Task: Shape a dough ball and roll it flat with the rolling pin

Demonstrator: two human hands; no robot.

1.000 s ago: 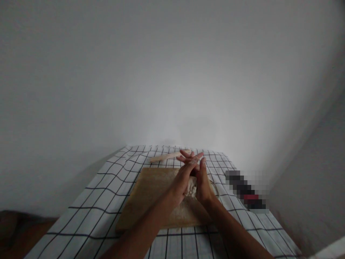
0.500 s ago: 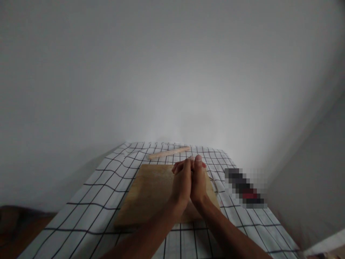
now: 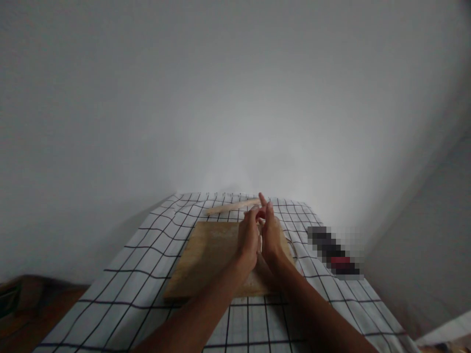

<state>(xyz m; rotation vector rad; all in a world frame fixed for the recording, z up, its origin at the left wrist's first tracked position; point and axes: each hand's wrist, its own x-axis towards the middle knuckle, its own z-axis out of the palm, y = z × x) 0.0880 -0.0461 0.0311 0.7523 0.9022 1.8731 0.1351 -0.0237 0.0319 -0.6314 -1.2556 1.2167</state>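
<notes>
Where hidden before, dough (image 3: 260, 242) shows, left fingers (image 3: 250, 215) and right fingers (image 3: 270, 213) loosely cupped around it

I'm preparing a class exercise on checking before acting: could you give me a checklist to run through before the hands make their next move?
1. Pale piece between the left hand and right hand: ok, a sliver shows.
2. Shape of the piece: cannot tell, the hands hide most of it.
3. Wooden board lying on the checked cloth: ok.
4. Wooden stick off the board: ok, it lies beyond the far edge.
5. Identity of the pixelated item at right: cannot tell.
</notes>
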